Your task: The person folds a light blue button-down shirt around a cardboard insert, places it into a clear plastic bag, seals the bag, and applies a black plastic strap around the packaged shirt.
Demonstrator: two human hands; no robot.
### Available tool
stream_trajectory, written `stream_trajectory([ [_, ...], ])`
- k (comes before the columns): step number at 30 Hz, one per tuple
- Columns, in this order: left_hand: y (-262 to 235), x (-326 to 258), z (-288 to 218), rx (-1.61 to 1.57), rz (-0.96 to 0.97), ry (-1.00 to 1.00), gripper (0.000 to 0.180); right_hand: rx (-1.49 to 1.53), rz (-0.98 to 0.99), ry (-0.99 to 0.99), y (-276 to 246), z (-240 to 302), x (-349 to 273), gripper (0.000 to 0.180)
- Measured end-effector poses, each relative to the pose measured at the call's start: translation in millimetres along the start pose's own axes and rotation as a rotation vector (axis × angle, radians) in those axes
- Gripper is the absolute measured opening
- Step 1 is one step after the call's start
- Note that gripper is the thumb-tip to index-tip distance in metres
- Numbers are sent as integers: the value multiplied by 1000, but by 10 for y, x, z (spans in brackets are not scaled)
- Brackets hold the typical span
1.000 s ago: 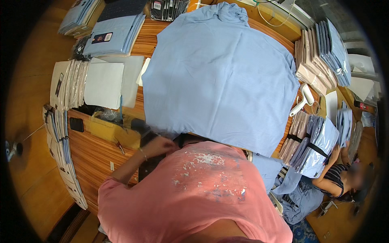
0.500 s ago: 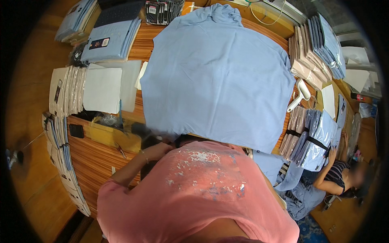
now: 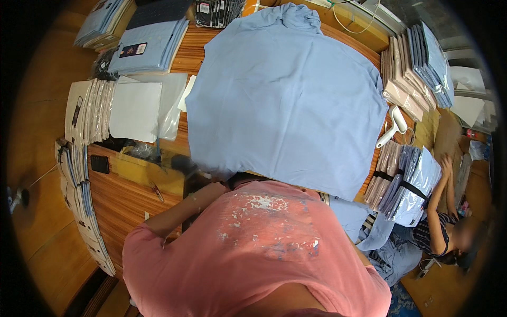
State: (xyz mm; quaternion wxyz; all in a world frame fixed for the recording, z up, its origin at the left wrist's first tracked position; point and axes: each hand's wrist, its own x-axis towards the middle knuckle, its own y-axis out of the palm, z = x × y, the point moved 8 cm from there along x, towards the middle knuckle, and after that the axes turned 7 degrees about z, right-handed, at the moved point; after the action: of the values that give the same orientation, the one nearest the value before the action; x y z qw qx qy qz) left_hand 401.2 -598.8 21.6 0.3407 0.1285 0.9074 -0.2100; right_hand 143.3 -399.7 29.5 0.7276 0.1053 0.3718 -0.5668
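Note:
A light blue shirt (image 3: 285, 100) lies spread on the striped wooden table, its bunched collar at the far end and its near edge by my body. My left hand (image 3: 214, 189) is at the shirt's near left corner, beside a dark blurred patch; its fingers are hidden. The pink top I wear blocks the view of the near table edge. My right hand is out of sight.
Folded shirts in bags (image 3: 88, 113), white sheets (image 3: 135, 108) and a phone (image 3: 99, 164) are on the left. To the right are a lint roller (image 3: 393, 126), strapped bundles (image 3: 404, 185) and pale folded stacks (image 3: 404, 84). A co-worker's hand (image 3: 447, 166) is farther right.
My left hand has slid forward and right, farther under my body's edge. The co-worker's hands have moved farther back, and a white sheet by the lint roller is gone. The shirt has stayed put.

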Motion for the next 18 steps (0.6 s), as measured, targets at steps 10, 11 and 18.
stream_trajectory([
  [10, -46, 69, 135, -148, -33, -53, 22, -76, 17, -26, -43, 15, 109, 22],
  [11, -51, 73, 127, -162, -1, -69, 22, -85, 18, -29, -48, 13, 119, 22],
  [18, 113, 102, 365, -52, 170, -120, 22, -139, 26, -41, -114, 20, 147, 23],
])
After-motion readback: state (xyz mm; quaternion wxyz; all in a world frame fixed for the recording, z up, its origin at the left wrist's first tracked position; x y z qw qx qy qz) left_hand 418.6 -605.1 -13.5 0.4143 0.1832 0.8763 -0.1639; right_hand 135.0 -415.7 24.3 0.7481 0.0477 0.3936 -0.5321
